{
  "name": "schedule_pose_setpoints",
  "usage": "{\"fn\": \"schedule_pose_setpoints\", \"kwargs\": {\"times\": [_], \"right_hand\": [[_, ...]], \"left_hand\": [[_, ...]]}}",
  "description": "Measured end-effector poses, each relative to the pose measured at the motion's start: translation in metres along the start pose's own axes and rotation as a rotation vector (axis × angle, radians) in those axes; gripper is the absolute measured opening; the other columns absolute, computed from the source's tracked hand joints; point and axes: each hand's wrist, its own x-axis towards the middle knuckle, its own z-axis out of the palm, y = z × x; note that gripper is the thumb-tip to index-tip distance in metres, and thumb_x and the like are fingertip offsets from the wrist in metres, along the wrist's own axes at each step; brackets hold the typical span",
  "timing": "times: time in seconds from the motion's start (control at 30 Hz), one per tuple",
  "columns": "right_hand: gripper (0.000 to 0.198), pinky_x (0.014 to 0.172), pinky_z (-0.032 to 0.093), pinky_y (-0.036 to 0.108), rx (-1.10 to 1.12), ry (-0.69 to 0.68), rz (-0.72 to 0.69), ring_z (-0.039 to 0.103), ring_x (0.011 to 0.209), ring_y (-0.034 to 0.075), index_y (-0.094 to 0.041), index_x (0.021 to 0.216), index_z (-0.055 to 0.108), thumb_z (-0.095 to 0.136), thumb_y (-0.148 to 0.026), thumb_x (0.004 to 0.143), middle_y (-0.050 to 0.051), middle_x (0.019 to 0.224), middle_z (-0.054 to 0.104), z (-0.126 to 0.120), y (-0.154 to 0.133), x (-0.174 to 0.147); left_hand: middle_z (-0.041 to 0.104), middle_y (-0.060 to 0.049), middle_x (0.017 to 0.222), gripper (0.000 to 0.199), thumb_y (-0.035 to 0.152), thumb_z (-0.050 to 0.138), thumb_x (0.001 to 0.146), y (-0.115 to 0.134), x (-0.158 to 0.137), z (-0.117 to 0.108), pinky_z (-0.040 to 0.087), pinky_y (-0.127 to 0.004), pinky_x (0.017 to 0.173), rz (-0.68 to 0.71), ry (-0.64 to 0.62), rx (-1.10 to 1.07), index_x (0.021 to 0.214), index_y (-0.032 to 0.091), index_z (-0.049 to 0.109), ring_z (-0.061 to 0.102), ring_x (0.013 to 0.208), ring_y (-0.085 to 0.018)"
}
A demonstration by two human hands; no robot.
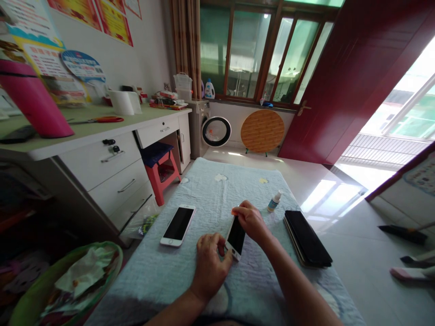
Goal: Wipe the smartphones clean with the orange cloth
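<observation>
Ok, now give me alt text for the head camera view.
A person's right-hand grip pinches a small orange item at the top of a white smartphone while the left-hand grip touches its lower end. A second white smartphone lies to the left on a pale blue cloth, with a white-capped bottle and a black tablet-like item to the right.

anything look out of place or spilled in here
No spill shows around the phone under the right hand. One oddity sits in the background: the washing machine's round door stands wide open, perhaps left that way.
</observation>
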Motion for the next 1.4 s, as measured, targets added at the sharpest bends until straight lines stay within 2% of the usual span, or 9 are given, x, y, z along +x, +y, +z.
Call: {"fn": "schedule_pose_setpoints", "kwargs": {"times": [0.17, 0.33, 0.5, 0.63, 0.87, 0.93, 1.03, 1.1, 1.4], "right_hand": [[0.029, 0.08, 0.043, 0.024, -0.056, -0.001, 0.096, 0.058, 0.082, 0.014, -0.02, 0.1, 0.074, 0.05, -0.012, 0.086, 0.004, 0.091, 0.059, 0.007, 0.016, 0.018], [0.026, 0.08, 0.041, 0.024, -0.167, -0.027, 0.188, 0.058, 0.084, 0.015, -0.017, 0.098, 0.073, 0.05, -0.014, 0.086, 0.006, 0.09, 0.062, 0.009, 0.021, 0.026], [0.022, 0.077, 0.039, 0.024, -0.22, -0.075, 0.255, 0.057, 0.082, 0.016, -0.016, 0.086, 0.073, 0.052, -0.013, 0.081, 0.006, 0.082, 0.063, 0.003, 0.034, 0.017], [0.022, 0.075, 0.038, 0.023, -0.241, -0.094, 0.301, 0.057, 0.083, 0.016, -0.016, 0.087, 0.073, 0.052, -0.014, 0.082, 0.006, 0.085, 0.064, 0.003, 0.042, 0.008], [0.021, 0.076, 0.037, 0.023, -0.239, -0.123, 0.271, 0.057, 0.084, 0.015, -0.016, 0.087, 0.072, 0.052, -0.015, 0.083, 0.005, 0.086, 0.061, 0.011, 0.037, 0.009], [0.021, 0.076, 0.037, 0.023, -0.24, -0.124, 0.266, 0.057, 0.084, 0.015, -0.016, 0.087, 0.072, 0.052, -0.014, 0.082, 0.005, 0.087, 0.061, 0.011, 0.036, 0.009], [0.021, 0.076, 0.037, 0.022, -0.243, -0.125, 0.268, 0.057, 0.084, 0.014, -0.018, 0.087, 0.072, 0.051, -0.014, 0.083, 0.004, 0.087, 0.061, 0.01, 0.035, 0.008], [0.021, 0.076, 0.037, 0.022, -0.248, -0.121, 0.277, 0.057, 0.085, 0.015, -0.018, 0.087, 0.072, 0.051, -0.015, 0.083, 0.005, 0.088, 0.061, 0.009, 0.036, 0.007], [0.019, 0.072, 0.037, 0.025, -0.28, -0.12, 0.369, 0.06, 0.081, 0.018, -0.014, 0.079, 0.072, 0.053, -0.014, 0.08, 0.009, 0.081, 0.068, -0.009, 0.046, -0.006]], "left_hand": [[0.052, 0.0, 0.071, 0.013, 0.018, 0.059, 0.076, 0.001, -0.001, -0.002, 0.04, -0.039, 0.079, -0.014, -0.022, 0.022, 0.073, 0.022, 0.047, 0.051, 0.076, -0.022], [0.052, 0.001, 0.069, 0.014, 0.02, 0.061, 0.076, 0.001, -0.001, -0.003, 0.039, -0.04, 0.08, -0.017, -0.029, 0.042, 0.072, 0.022, 0.048, 0.052, 0.075, -0.023], [0.054, 0.001, 0.069, 0.013, 0.02, 0.063, 0.075, 0.001, -0.001, -0.004, 0.038, -0.04, 0.08, -0.026, -0.037, 0.07, 0.074, 0.022, 0.05, 0.053, 0.075, -0.023], [0.056, 0.001, 0.067, 0.014, 0.025, 0.068, 0.077, 0.0, -0.002, -0.007, 0.037, -0.041, 0.082, -0.03, -0.105, 0.118, 0.076, 0.021, 0.054, 0.054, 0.076, -0.024], [0.063, -0.001, 0.079, 0.017, 0.03, 0.074, 0.078, -0.002, 0.002, -0.015, 0.037, -0.044, 0.087, 0.121, -0.279, 0.248, 0.077, 0.021, 0.06, 0.056, 0.085, -0.025], [0.065, -0.003, 0.088, 0.018, 0.032, 0.075, 0.078, -0.003, 0.006, -0.016, 0.037, -0.046, 0.091, 0.165, -0.3, 0.274, 0.086, 0.021, 0.063, 0.057, 0.092, -0.027], [0.065, -0.007, 0.114, 0.035, 0.033, 0.074, 0.078, -0.005, 0.013, -0.016, 0.035, -0.046, 0.101, 0.285, -0.353, 0.249, 0.11, 0.023, 0.063, 0.054, 0.112, -0.029], [0.063, -0.007, 0.122, 0.039, 0.031, 0.073, 0.079, -0.006, 0.017, -0.016, 0.034, -0.045, 0.105, 0.353, -0.394, 0.22, 0.116, 0.024, 0.063, 0.052, 0.12, -0.029], [0.066, -0.007, 0.12, 0.037, 0.03, 0.074, 0.079, -0.002, 0.013, -0.014, 0.03, -0.05, 0.108, 0.345, -0.382, 0.201, 0.114, 0.022, 0.063, 0.055, 0.116, -0.029]]}}
